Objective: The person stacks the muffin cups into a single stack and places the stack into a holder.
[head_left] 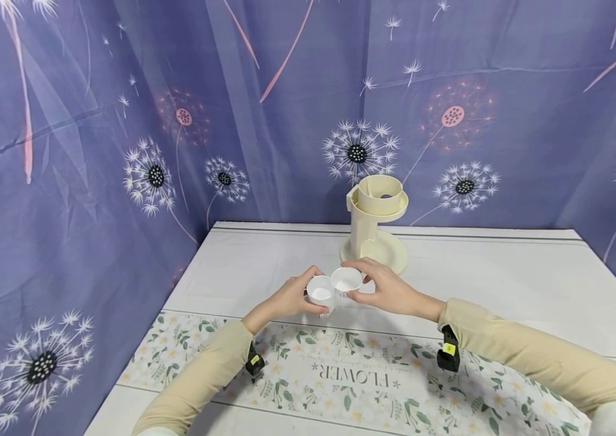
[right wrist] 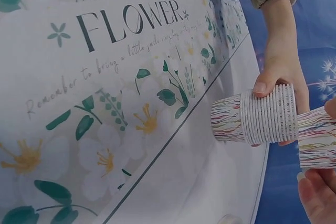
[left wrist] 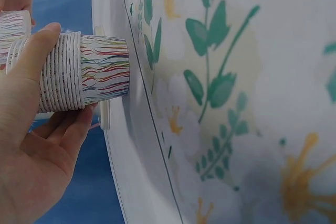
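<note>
A nested stack of paper cups (left wrist: 105, 69), white with wavy coloured lines, is gripped by my left hand (head_left: 290, 295), thumb on one side and fingers on the other. My right hand (head_left: 389, 289) pinches a paper cup (right wrist: 317, 139) of the same pattern between thumb and fingers. This cup is beside the rim end of the stack, and the two seem to touch or nearly so. Both mouths face up toward the head camera. The stack hangs above the table, its bottom end pointing down in the wrist views.
Behind the hands stands a cream plastic stand (head_left: 363, 227) with a ring-shaped holder on top and a round base. A white tablecloth (head_left: 504, 272) with a floral strip marked FLOWER covers the table. A purple dandelion-print curtain (head_left: 286, 151) hangs behind and at the sides.
</note>
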The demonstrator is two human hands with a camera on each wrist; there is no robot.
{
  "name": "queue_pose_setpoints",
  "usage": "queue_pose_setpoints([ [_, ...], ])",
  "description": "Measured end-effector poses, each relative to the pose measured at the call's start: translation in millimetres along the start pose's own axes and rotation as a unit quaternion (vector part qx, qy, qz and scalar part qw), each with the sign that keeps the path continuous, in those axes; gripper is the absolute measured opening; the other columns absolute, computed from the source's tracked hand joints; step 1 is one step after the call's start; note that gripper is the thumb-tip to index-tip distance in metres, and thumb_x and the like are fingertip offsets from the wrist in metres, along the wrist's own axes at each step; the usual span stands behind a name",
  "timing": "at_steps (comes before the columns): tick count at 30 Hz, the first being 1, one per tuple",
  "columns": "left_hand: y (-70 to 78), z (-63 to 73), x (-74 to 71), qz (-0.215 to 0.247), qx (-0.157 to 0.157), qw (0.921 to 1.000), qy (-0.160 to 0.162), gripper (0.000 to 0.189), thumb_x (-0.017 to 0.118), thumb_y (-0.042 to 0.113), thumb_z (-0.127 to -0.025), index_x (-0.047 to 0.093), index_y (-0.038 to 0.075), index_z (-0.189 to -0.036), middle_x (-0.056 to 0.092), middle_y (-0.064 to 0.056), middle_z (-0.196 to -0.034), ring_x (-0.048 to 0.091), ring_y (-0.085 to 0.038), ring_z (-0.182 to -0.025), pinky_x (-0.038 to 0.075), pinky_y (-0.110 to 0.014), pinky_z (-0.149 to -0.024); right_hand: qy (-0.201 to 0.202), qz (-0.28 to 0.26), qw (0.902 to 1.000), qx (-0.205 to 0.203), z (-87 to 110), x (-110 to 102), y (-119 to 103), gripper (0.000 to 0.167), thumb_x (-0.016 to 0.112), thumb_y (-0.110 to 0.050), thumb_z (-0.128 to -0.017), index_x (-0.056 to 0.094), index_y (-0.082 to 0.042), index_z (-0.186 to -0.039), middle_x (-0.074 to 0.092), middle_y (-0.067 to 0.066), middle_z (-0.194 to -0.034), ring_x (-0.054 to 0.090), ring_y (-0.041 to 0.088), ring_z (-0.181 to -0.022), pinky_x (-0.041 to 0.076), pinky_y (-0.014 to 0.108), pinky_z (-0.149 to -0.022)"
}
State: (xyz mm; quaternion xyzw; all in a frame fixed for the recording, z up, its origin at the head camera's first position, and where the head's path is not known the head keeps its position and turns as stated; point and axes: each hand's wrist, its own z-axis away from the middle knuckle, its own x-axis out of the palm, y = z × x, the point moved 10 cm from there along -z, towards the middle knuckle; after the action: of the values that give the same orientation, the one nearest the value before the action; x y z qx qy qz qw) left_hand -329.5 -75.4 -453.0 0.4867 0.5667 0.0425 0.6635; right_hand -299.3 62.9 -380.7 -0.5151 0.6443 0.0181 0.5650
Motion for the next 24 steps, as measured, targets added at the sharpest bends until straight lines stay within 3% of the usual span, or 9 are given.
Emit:
queue_pose_setpoints([
  [7, -2.5, -0.8, 0.4, -0.001, -0.002, 1.0000, 0.000, 0.056, 0.082, 0.029, -0.078, 0.046, 0.017, -0.118, 0.067, -0.004, -0.112, 0.065, -0.015, -0.097, 0.055, -0.027, -0.079, 0.007, -0.003, 0.9998, -0.016, -4.7, 0, -3, 0.055, 0.073, -0.021, -0.085, 0.054, -0.005, -0.134, 0.059, 0.010, -0.131, 0.059, 0.020, -0.109, 0.057, 0.040, -0.080],
  [18, -0.1, 0.8, 0.5, -0.018, 0.014, 0.9997, -0.002, 0.057, 0.081, 0.031, -0.079, 0.043, 0.016, -0.118, 0.067, -0.007, -0.109, 0.065, -0.013, -0.092, 0.055, -0.025, -0.076, -0.011, -0.004, 0.9994, -0.031, -10.0, 7, -11, 0.056, 0.072, -0.019, -0.086, 0.052, -0.003, -0.136, 0.058, 0.012, -0.133, 0.059, 0.022, -0.111, 0.057, 0.041, -0.080],
  [24, -2.3, 1.2, 1.7, -0.006, -0.009, 0.9999, -0.011, 0.058, 0.081, 0.032, -0.079, 0.042, 0.015, -0.119, 0.068, -0.006, -0.105, 0.066, -0.013, -0.088, 0.054, -0.026, -0.075, -0.018, -0.002, 0.9992, -0.037, -13.2, 8, -15, 0.058, 0.072, -0.019, -0.087, 0.050, -0.003, -0.138, 0.057, 0.014, -0.135, 0.060, 0.022, -0.107, 0.057, 0.041, -0.081],
])
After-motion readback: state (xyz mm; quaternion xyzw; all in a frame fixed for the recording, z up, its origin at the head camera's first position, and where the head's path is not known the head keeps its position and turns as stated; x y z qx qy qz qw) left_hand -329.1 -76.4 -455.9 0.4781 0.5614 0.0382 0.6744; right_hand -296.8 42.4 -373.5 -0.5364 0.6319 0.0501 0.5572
